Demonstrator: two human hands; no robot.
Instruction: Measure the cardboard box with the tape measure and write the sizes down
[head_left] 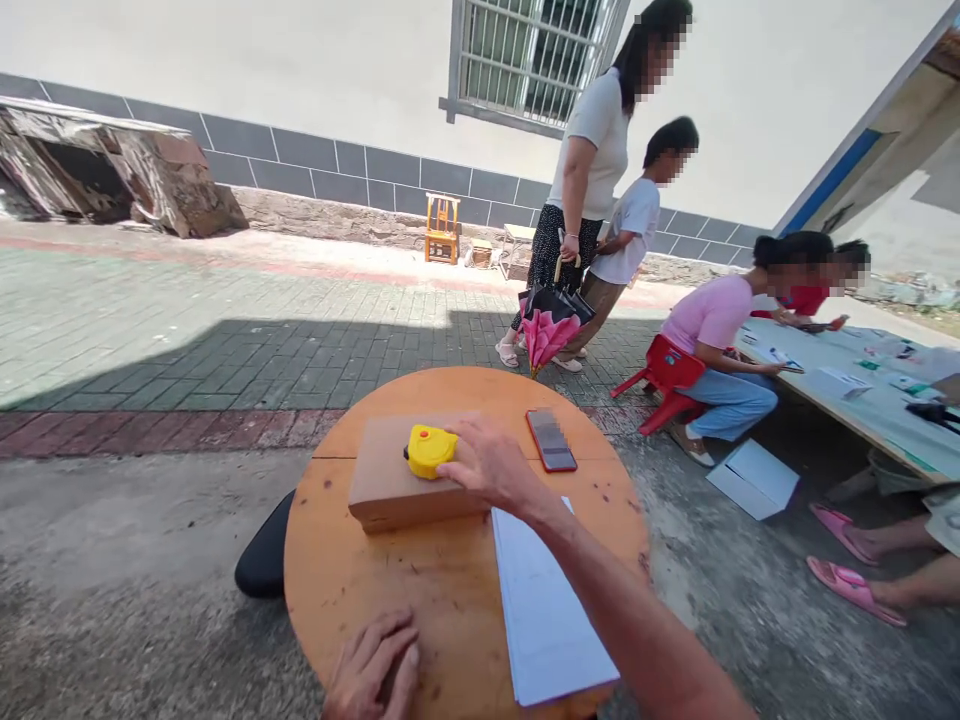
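A yellow tape measure (431, 452) with an orange button lies on top of a closed brown cardboard box (420, 508). My right hand (491, 462) reaches over the table to the tape measure, with thumb and fingers at its right end. How firmly they grip is hard to see. Near the front edge of the round wooden table (442, 610), my left hand (375, 665) rests with nothing in it, its fingers loosely bent and the thumb apart. White sheets of paper (551, 610) lie under my right forearm, which covers part of them.
A red-edged phone (551, 441) lies right of the box. Behind the table stand two people, one with a pink and black umbrella (551, 330). Others sit at a long table (885, 400) at right, one on a red chair (667, 375). A black seat (266, 550) is at left.
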